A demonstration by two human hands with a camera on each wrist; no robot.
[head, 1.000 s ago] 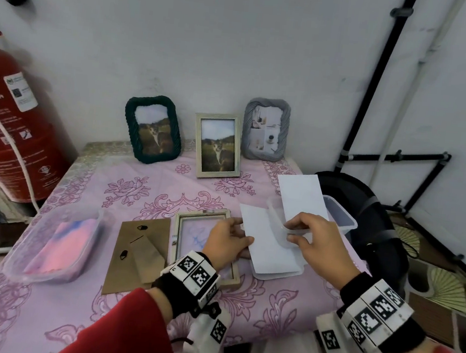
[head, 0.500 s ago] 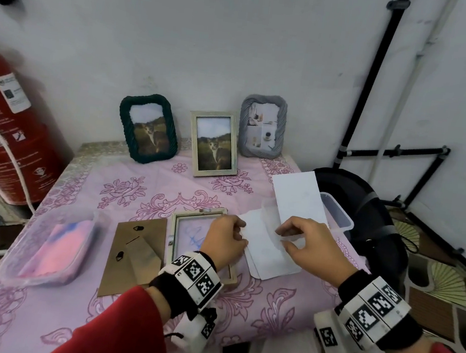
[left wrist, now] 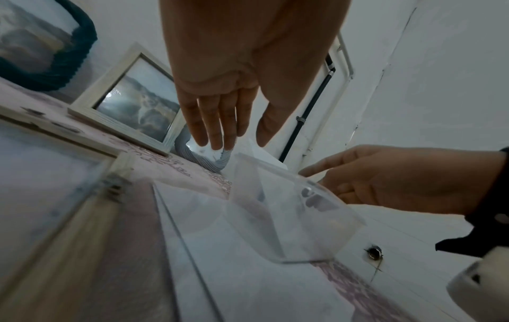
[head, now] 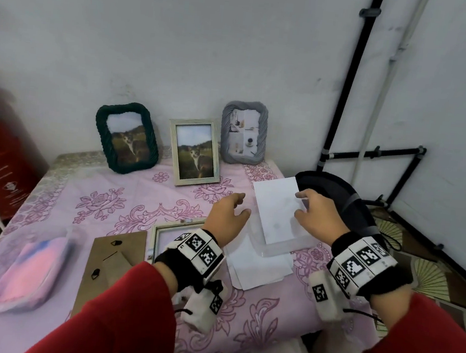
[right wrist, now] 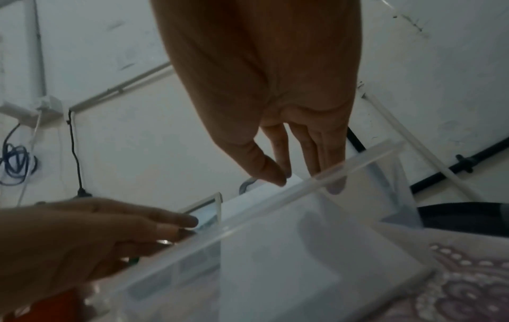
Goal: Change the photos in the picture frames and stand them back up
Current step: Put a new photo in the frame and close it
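The white photo sheet (head: pixel 276 206) is being pinched at its right edge between the thumb and forefinger of the right hand (head: pixel 318 217), its lower end dipping into the clear plastic tub (head: pixel 279 243) just below those fingers; its printed face is turned away or too pale to read. The left hand (head: pixel 226 218) is hovering just left of the sheet, fingers loosely spread and gripping nothing. Under that wrist, the opened pale wooden frame (head: pixel 160 226) is lying flat, its brown backing board (head: pixel 110 261) beside it, and loose white sheets (head: pixel 256 268) are lying under the near end of the tub. Beyond both sets of fingertips three frames are standing against the wall: the green rope frame (head: pixel 126 136), the whitewashed frame (head: pixel 195 152) and the grey frame (head: pixel 243 133).

The grip is looking light, a fingertip pinch on one edge, so the sheet is likely to bend or slip back into the tub. A smudged print is also possible, and so is the tub getting dragged along the cloth if the sheet catches its wall
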